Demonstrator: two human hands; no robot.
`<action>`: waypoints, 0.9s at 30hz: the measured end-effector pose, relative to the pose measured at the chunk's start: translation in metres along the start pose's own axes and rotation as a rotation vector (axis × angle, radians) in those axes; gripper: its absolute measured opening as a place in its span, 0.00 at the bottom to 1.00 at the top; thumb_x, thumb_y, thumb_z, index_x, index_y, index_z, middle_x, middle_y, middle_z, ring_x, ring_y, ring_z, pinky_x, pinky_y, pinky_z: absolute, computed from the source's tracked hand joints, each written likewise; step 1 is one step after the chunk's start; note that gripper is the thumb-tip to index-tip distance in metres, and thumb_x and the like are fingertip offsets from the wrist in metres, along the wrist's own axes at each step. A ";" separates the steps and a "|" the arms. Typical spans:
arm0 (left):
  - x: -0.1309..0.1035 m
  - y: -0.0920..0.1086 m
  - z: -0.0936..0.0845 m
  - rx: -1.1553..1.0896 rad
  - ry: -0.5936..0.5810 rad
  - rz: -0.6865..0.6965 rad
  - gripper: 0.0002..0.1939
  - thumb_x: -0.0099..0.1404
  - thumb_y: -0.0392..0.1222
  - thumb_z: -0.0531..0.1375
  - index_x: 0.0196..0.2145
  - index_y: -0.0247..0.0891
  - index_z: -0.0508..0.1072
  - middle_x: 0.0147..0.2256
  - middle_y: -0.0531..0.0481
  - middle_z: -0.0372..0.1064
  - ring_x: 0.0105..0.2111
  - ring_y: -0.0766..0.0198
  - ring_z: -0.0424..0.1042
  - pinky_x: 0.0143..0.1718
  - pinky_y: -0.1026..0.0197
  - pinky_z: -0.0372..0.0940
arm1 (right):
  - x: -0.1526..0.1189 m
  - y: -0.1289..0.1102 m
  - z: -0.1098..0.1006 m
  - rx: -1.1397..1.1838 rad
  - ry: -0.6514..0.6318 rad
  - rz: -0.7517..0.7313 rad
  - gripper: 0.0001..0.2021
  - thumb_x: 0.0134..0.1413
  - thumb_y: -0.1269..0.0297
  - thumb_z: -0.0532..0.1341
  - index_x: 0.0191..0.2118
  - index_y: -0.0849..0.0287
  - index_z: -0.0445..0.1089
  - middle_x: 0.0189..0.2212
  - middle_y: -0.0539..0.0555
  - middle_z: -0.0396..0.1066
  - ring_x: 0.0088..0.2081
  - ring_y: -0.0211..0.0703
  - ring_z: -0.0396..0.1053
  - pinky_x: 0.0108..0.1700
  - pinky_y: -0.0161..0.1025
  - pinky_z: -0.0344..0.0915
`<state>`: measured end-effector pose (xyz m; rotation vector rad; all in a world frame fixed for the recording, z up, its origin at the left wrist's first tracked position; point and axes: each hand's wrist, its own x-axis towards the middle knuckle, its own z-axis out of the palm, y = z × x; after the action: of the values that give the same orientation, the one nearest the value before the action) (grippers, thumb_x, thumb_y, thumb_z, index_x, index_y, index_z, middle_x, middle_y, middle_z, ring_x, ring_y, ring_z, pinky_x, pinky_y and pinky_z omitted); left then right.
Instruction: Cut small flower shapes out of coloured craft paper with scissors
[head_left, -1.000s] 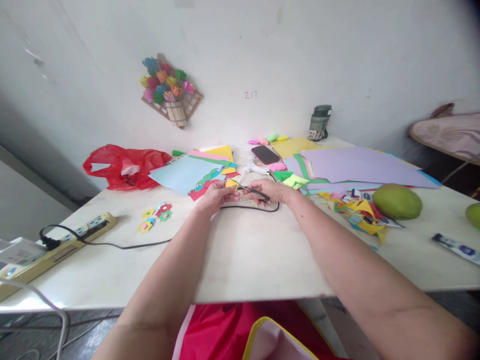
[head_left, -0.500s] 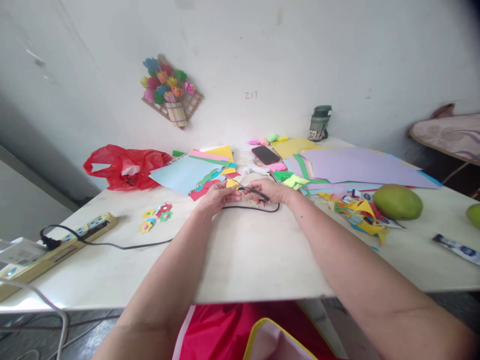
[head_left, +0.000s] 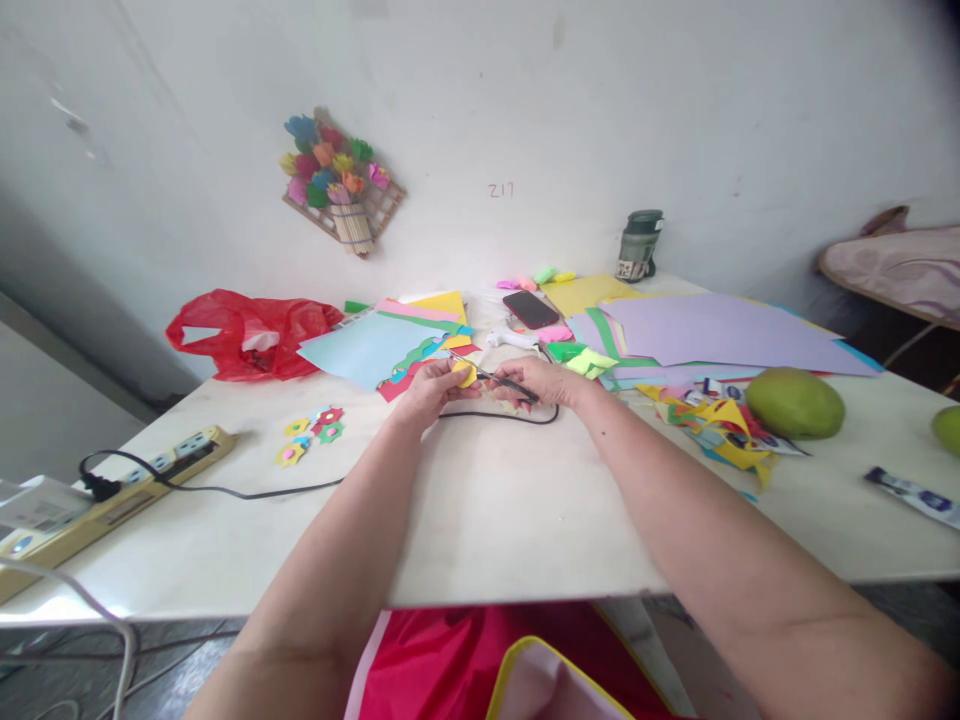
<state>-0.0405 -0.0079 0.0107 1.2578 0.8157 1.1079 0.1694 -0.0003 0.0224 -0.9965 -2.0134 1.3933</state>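
Between the fingers of my left hand (head_left: pixel 435 390) is a small piece of yellow paper (head_left: pixel 464 374). My right hand (head_left: pixel 529 381) is closed around the black handles of a pair of scissors (head_left: pixel 517 388), whose blades point left and meet the yellow paper. Just beyond my left hand lie red, blue and green paper scraps (head_left: pixel 409 372). A black cord (head_left: pixel 510 418) runs under both hands to a white glue gun (head_left: pixel 510 339). Several small paper flowers (head_left: pixel 315 432) in yellow, red, green and blue lie to the left.
Coloured sheets (head_left: pixel 682 330) are stacked at right, more paper (head_left: pixel 375 345) at left. Behind are a phone (head_left: pixel 531 310) and a green tumbler (head_left: pixel 640 245). A green fruit (head_left: pixel 795 404) sits beside paper offcuts (head_left: pixel 724 430). A power strip (head_left: pixel 150 485) and red plastic bag (head_left: pixel 255 335) are on the left.
The yellow paper has turned slightly in my left hand against the scissor blades. Both arms stay almost in place.
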 end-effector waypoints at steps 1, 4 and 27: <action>0.000 0.000 0.000 0.006 -0.011 -0.003 0.14 0.51 0.44 0.69 0.27 0.34 0.68 0.24 0.50 0.72 0.27 0.64 0.75 0.36 0.60 0.71 | 0.000 0.000 0.000 0.001 0.004 0.002 0.13 0.46 0.58 0.66 0.35 0.61 0.69 0.17 0.44 0.64 0.16 0.31 0.60 0.16 0.29 0.59; 0.000 0.000 -0.001 0.009 -0.027 -0.018 0.14 0.51 0.44 0.68 0.26 0.34 0.69 0.23 0.50 0.72 0.25 0.64 0.75 0.36 0.60 0.71 | 0.000 0.000 0.000 -0.009 0.002 0.002 0.13 0.46 0.57 0.65 0.35 0.61 0.70 0.17 0.45 0.64 0.17 0.32 0.60 0.17 0.29 0.58; 0.001 -0.004 0.000 -0.077 0.006 -0.010 0.11 0.51 0.40 0.68 0.25 0.33 0.70 0.27 0.50 0.73 0.27 0.66 0.75 0.35 0.62 0.72 | 0.001 0.000 0.002 -0.024 0.028 -0.043 0.11 0.46 0.60 0.65 0.32 0.62 0.68 0.15 0.43 0.61 0.15 0.29 0.59 0.16 0.28 0.59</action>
<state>-0.0391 -0.0070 0.0073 1.1854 0.7764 1.1255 0.1673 -0.0002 0.0223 -0.9714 -2.0233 1.3285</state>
